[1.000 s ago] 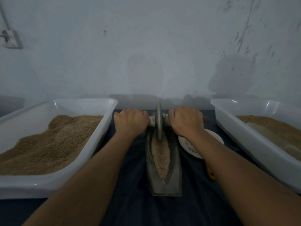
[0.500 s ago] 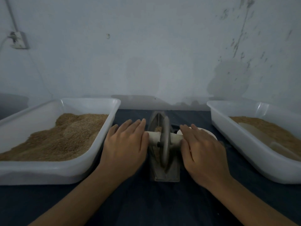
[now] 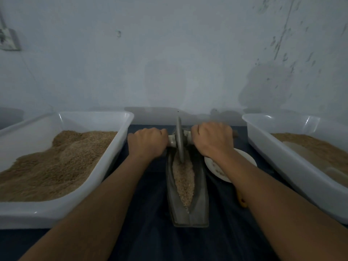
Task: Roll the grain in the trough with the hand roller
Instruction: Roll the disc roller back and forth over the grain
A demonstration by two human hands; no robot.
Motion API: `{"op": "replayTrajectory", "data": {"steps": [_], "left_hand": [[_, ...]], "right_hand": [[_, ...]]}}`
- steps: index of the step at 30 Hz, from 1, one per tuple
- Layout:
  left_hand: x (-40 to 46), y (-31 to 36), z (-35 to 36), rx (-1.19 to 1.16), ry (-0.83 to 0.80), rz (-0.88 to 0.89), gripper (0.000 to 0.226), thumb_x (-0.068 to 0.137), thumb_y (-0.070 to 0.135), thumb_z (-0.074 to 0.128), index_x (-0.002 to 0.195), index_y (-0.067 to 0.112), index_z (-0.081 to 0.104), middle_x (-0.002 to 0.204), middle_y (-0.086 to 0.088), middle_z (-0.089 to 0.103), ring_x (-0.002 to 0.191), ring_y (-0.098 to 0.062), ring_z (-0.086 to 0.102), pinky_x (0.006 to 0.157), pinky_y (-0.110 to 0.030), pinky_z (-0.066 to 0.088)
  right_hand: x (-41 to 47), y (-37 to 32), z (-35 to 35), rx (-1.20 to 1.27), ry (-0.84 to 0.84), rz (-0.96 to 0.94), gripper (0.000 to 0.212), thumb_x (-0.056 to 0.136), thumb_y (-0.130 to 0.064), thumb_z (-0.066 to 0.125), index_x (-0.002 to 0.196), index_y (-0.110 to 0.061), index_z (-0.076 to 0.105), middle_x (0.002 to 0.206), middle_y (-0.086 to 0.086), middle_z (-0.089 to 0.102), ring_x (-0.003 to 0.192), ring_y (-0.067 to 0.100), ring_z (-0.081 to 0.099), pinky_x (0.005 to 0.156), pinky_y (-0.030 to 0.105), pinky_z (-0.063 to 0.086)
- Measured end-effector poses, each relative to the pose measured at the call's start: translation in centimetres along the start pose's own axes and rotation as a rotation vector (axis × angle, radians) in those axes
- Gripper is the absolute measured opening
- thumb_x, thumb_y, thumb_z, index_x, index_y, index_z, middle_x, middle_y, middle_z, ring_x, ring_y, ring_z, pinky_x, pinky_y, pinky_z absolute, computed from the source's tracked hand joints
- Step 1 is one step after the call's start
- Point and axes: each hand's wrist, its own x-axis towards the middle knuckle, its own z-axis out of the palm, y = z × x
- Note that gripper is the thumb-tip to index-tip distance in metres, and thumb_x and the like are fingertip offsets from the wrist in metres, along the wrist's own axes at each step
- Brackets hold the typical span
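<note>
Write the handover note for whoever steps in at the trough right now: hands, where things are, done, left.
Left hand grips the left handle of the hand roller; right hand grips the right handle.
The roller's disc stands upright at the far end of the trough, its edge in the grain.
The trough lies lengthwise on the dark cloth between two white tubs of grain, left tub and right tub. A small white plate sits beside the trough, under the right forearm.
Done: roller gripped and set in the trough.
Left: draw the roller toward you along the grain.
</note>
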Motion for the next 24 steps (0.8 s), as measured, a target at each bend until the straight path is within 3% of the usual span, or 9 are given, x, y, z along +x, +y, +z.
{"op": "replayTrajectory", "data": {"steps": [4, 6, 8, 10, 13, 17, 21, 23, 24], "left_hand": [[-1.8, -0.1, -0.4, 0.069, 0.025, 0.050, 0.019, 0.106, 0.026, 0.040, 0.088, 0.019, 0.039, 0.084, -0.001, 0.050, 0.073, -0.026, 0.047, 0.065, -0.037, 0.041], [-3.9, -0.1, -1.2, 0.073, 0.051, 0.085, 0.018, 0.107, 0.027, 0.038, 0.090, 0.019, 0.037, 0.082, 0.000, 0.053, 0.070, -0.026, 0.054, 0.063, -0.035, 0.047], [-6.0, -0.1, -1.9, 0.039, 0.125, 0.092, 0.023, 0.108, 0.027, 0.027, 0.093, 0.022, 0.043, 0.088, 0.000, 0.065, 0.074, -0.027, 0.061, 0.066, -0.037, 0.053], [-8.3, 0.0, -2.5, -0.074, 0.190, 0.099, 0.046, 0.106, 0.032, 0.021, 0.111, 0.021, 0.065, 0.116, -0.001, 0.075, 0.095, -0.026, 0.068, 0.080, -0.041, 0.055], [-11.7, -0.1, -3.2, -0.221, 0.290, 0.125, 0.059, 0.108, 0.040, 0.023, 0.146, 0.017, 0.060, 0.140, 0.001, 0.067, 0.128, -0.021, 0.062, 0.103, -0.045, 0.050], [-14.1, -0.7, -3.1, -0.295, 0.360, 0.142, 0.054, 0.109, 0.039, 0.033, 0.152, 0.014, 0.054, 0.142, -0.002, 0.066, 0.132, -0.022, 0.060, 0.104, -0.047, 0.051], [-12.0, -0.7, -2.6, -0.262, 0.306, 0.102, 0.055, 0.107, 0.039, 0.028, 0.144, 0.016, 0.062, 0.132, -0.002, 0.072, 0.113, -0.024, 0.069, 0.088, -0.044, 0.056], [-9.4, -0.5, -2.2, -0.060, 0.212, 0.123, 0.055, 0.104, 0.037, 0.019, 0.133, 0.021, 0.064, 0.125, 0.001, 0.072, 0.102, -0.025, 0.070, 0.080, -0.040, 0.056], [-8.0, -0.4, -2.0, 0.091, 0.170, 0.157, 0.047, 0.104, 0.034, 0.020, 0.123, 0.021, 0.061, 0.117, 0.000, 0.072, 0.095, -0.026, 0.069, 0.075, -0.037, 0.055]], "right_hand": [[-1.2, -0.5, -0.5, 0.032, 0.067, -0.014, 0.055, 0.104, -0.033, 0.037, 0.052, -0.016, 0.041, 0.058, 0.002, 0.052, 0.062, 0.029, 0.057, 0.058, 0.035, 0.032], [-3.2, -0.4, -1.2, 0.072, 0.136, -0.038, 0.050, 0.103, -0.028, 0.039, 0.057, -0.014, 0.053, 0.063, 0.008, 0.063, 0.067, 0.031, 0.063, 0.065, 0.039, 0.046], [-5.8, -0.1, -1.8, 0.139, 0.120, -0.044, 0.045, 0.106, -0.026, 0.040, 0.087, -0.008, 0.076, 0.091, 0.011, 0.077, 0.101, 0.033, 0.071, 0.090, 0.045, 0.054], [-8.8, 0.3, -2.4, 0.153, 0.114, -0.052, 0.047, 0.107, -0.031, 0.035, 0.126, -0.009, 0.072, 0.124, 0.009, 0.074, 0.129, 0.030, 0.062, 0.110, 0.046, 0.048], [-12.7, 0.3, -3.6, 0.154, 0.192, -0.095, 0.053, 0.106, -0.035, 0.031, 0.139, -0.011, 0.064, 0.137, 0.008, 0.068, 0.136, 0.027, 0.056, 0.114, 0.048, 0.045], [-13.8, 0.0, -4.3, 0.154, 0.247, -0.139, 0.053, 0.106, -0.036, 0.031, 0.140, -0.012, 0.065, 0.143, 0.005, 0.063, 0.142, 0.023, 0.050, 0.119, 0.047, 0.038], [-10.9, -0.7, -3.6, 0.154, 0.165, -0.104, 0.057, 0.105, -0.039, 0.027, 0.129, -0.013, 0.072, 0.133, 0.005, 0.070, 0.134, 0.026, 0.058, 0.119, 0.046, 0.038], [-8.4, -0.2, -2.9, 0.156, 0.057, -0.077, 0.054, 0.105, -0.038, 0.026, 0.107, -0.019, 0.077, 0.108, 0.001, 0.077, 0.116, 0.026, 0.066, 0.103, 0.042, 0.047], [-7.0, 0.2, -2.4, 0.157, -0.003, -0.048, 0.052, 0.106, -0.038, 0.025, 0.089, -0.023, 0.072, 0.088, -0.006, 0.072, 0.101, 0.026, 0.068, 0.085, 0.039, 0.048]]}}
